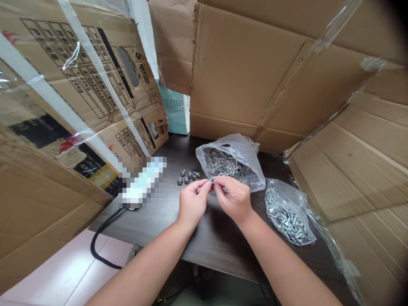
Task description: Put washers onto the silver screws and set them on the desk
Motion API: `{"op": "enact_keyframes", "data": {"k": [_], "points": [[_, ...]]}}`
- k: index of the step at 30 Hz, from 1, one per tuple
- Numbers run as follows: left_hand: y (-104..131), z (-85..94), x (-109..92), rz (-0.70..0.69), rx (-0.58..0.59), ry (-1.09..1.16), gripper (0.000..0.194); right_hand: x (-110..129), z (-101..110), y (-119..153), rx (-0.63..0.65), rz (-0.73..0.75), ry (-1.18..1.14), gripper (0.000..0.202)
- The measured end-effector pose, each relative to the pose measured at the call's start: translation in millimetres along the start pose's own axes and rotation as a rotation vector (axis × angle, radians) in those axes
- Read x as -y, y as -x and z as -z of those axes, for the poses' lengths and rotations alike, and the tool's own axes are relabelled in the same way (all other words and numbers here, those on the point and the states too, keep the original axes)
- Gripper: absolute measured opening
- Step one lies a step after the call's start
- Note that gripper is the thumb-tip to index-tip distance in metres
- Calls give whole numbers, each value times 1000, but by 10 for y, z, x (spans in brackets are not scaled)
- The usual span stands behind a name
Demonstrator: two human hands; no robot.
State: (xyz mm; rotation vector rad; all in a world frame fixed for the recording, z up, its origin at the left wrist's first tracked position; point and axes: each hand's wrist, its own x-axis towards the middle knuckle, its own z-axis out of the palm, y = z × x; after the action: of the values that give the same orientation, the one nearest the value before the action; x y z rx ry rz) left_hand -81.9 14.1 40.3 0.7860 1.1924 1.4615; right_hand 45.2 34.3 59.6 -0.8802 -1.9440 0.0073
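My left hand (194,199) and my right hand (233,196) meet over the dark table, fingertips pinched close together. A thin, shiny metal piece (211,179) shows between them; the left fingers grip it, and the right fingertips touch its other end, where any small part is hidden. Just beyond the hands lies an open clear plastic bag (251,163) holding many small metal nuts or washers (225,163). Left of it, several bolts with dark round heads (187,180) stand or lie in a small group. A second bag, filled with silver screws (288,221), rests to the right.
Cardboard walls (242,63) enclose the dark table (216,250) at the back and both sides. A blurred-out pale object (143,182) lies at the left, with a black cable (94,242) curving off the edge. A light blue box (175,111) stands at the back.
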Motion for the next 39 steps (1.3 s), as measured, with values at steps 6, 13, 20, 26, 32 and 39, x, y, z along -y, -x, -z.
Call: {"op": "enact_keyframes", "data": {"k": [6, 13, 20, 26, 32, 39], "points": [[-15, -11, -10, 41, 13, 57, 37, -35, 4, 15, 17, 190, 116, 23], [11, -25, -49, 60, 35, 107, 39, -76, 137, -21, 106, 33, -178, 16], [58, -36, -79, 84, 131, 71, 39, -126, 218, -65, 155, -349, -431, 7], [62, -24, -64, 91, 244, 89, 40, -112, 216, -83, 167, -374, -421, 7], [39, -23, -63, 122, 153, 151, 40, -103, 198, -104, 193, -472, -496, 9], [23, -7, -58, 92, 49, 113, 40, -504, -13, -350, 441, -489, 167, 21]]}}
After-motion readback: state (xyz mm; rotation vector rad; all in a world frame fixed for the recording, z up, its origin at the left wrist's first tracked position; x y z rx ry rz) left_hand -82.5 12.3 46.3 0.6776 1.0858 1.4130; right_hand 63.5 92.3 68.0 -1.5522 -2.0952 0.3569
